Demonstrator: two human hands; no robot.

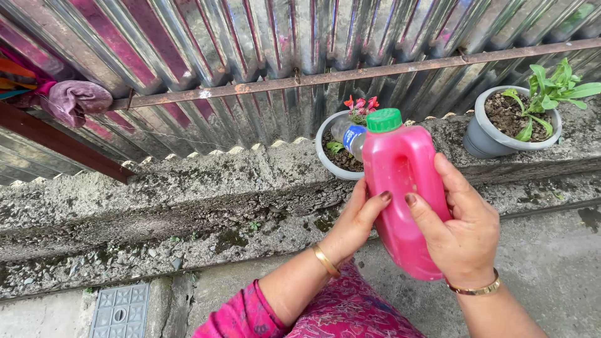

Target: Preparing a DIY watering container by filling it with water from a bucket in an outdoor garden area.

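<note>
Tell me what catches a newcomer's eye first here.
The bright pink jug with its green cap stands out at centre, held between the left hand and right hand. Behind it, a grey pot with red flowers sits on the mossy concrete ledge, against a corrugated metal fence.

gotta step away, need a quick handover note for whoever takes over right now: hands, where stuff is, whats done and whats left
Left hand: fingers on the left side of the pink jug.
Right hand: wrapped round the jug's right side, carrying it.
The jug is upright above the ledge, with its green cap still on.
Behind it is a grey pot with red flowers, with a clear bottle lying in it; a second grey pot stands to the right.
Done: jug picked up. Left: cap unopened, nothing poured.
</note>
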